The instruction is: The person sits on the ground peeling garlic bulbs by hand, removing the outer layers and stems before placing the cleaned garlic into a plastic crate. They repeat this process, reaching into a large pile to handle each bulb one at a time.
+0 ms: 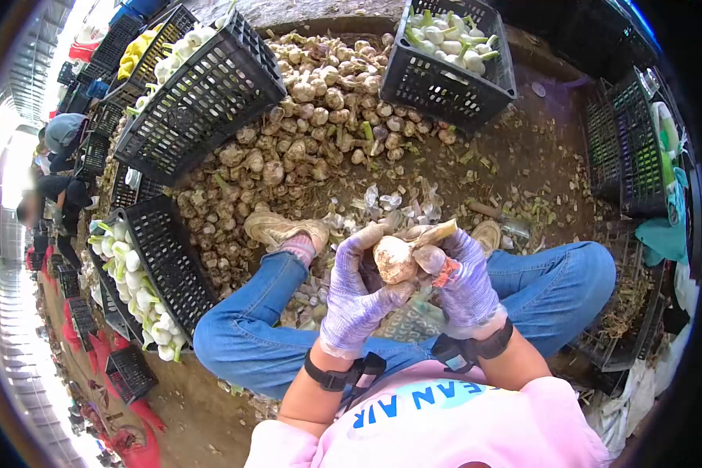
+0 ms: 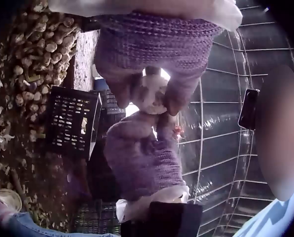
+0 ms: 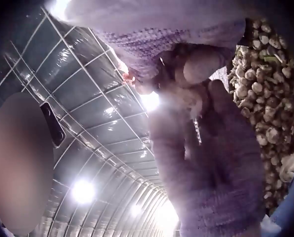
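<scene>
A garlic bulb [image 1: 395, 260] with dirty outer skin and a short cut stem [image 1: 438, 232] is held between both hands over the person's lap. The left hand [image 1: 356, 292], in a purple knit glove, grips the bulb from its left side, thumb below it. On the other side the right hand [image 1: 468, 285], gloved alike with an orange patch near the thumb, pinches the bulb near the stem, its thumb against the skin. From the left wrist, the bulb [image 2: 152, 94] shows between the left fingers, the right hand [image 2: 144, 155] just below. Fingers mostly hide it in the right wrist view.
A large heap of unpeeled garlic [image 1: 304, 117] lies ahead. Black crates of cleaned garlic stand at the left [image 1: 164, 257], upper left [image 1: 203, 93] and far side [image 1: 444, 86]. Loose peelings [image 1: 382, 204] litter the ground between the feet. More crates [image 1: 624, 148] line the right.
</scene>
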### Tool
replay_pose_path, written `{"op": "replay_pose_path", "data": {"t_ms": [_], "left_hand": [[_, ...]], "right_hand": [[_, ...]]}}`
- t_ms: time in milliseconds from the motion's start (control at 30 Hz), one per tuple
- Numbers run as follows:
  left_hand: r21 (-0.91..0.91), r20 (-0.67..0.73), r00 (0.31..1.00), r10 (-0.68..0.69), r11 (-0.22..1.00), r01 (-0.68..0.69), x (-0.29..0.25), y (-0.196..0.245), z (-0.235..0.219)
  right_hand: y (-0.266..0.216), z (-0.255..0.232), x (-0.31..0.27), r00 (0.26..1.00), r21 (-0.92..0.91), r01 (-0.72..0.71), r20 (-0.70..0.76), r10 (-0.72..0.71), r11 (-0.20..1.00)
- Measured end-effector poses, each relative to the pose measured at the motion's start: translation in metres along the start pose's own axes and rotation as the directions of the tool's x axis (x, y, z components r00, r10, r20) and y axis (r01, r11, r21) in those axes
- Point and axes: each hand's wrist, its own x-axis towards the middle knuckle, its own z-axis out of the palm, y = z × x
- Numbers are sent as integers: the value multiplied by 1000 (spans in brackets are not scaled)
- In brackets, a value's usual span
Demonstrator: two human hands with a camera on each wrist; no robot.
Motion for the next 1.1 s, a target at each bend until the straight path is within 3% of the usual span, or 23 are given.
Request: {"op": "replay_pose_path", "data": {"t_ms": [33, 133, 167, 233, 300, 333, 367, 400, 433, 467, 500, 533, 567, 667, 733, 833, 967, 1033, 1100], "left_hand": [[7, 2, 1000, -2, 1000, 2, -1, 0, 0], [46, 14, 999, -46, 998, 46, -5, -2, -5], [-35, 19, 996, -89, 995, 90, -5, -5, -8], [-118, 26, 991, -130, 984, 132, -5, -12, -16], [-140, 19, 959, -284, 949, 283, -5, -18, -24], [-331, 75, 953, -292, 894, 300, -9, -20, -22], [-334, 67, 954, -293, 894, 298, -9, -21, -24], [-401, 98, 928, -360, 839, 368, -8, -22, -26], [-462, 137, 896, -422, 773, 435, -7, -24, -28], [-433, 94, 935, -341, 832, 347, -8, -27, -27], [-435, 93, 935, -342, 831, 348, -8, -25, -24], [-311, 24, 959, -284, 909, 277, -8, -19, -19], [-175, -35, 976, -215, 963, 205, -8, -17, -17], [-72, -65, 987, -148, 987, 143, -10, -20, -17], [14, -83, 991, -106, 994, 107, -12, -18, -16], [-57, -79, 989, -125, 991, 121, -11, -21, -24], [-118, -31, 990, -136, 984, 131, -7, -27, -27], [-135, 4, 990, -141, 981, 140, -4, -21, -19], [26, 10, 994, -108, 994, 108, -4, -25, -26]], "right_hand": [[-3, -2, 0, 999, -107, 36, 23, -33, 994], [-18, -3, -2, 997, -146, -77, 19, 80, 986], [-22, -3, -3, 988, -182, -147, 16, 153, 972], [-17, -7, -3, 989, -192, -131, 44, 142, 973], [-10, -15, 0, 987, -204, -120, 76, 138, 972], [-7, -20, 2, 989, -419, 70, 146, -9, 905], [-5, -23, 5, 959, -592, 262, 248, -137, 762], [-7, -23, 6, 931, -613, 348, 317, -183, 709], [-7, -20, 5, 931, -614, 346, 318, -179, 709], [-6, -15, 4, 969, -456, 181, 232, -80, 871], [-4, -12, 2, 985, -261, 6, 168, 39, 965], [-1, -11, 1, 986, -171, -96, 117, 117, 981], [0, -10, 2, 986, -173, -97, 116, 118, 980], [4, -8, 4, 994, -222, -84, 47, 97, 971], [5, -11, 8, 981, -141, -181, 51, 189, 973], [-13, -5, 8, 954, -221, -270, 67, 291, 937], [-6, -15, 11, 946, -257, -274, 100, 307, 927], [0, -12, 11, 975, -182, -130, 154, 159, 975], [-1, -11, 14, 951, -270, -266, 83, 298, 925]]}}
